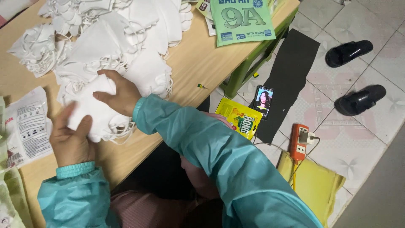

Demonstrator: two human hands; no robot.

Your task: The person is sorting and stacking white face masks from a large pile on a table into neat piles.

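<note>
Surface: wooden table (202,63) over a pale tiled floor (363,139).
Hands: two; left hand (69,141) and right hand (120,95) both clasp one small stack of white masks (95,112) at the table's near edge.
Masks: loose heap (105,38) behind (too tangled to count).
Slippers: two black ones (354,76).
Packets: green one (242,19), cut off at top.

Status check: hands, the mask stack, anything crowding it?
Left hand and right hand both gripping a stack of white masks on the wooden table. Loose mask pile right behind. Printed packet beside left hand.
</note>
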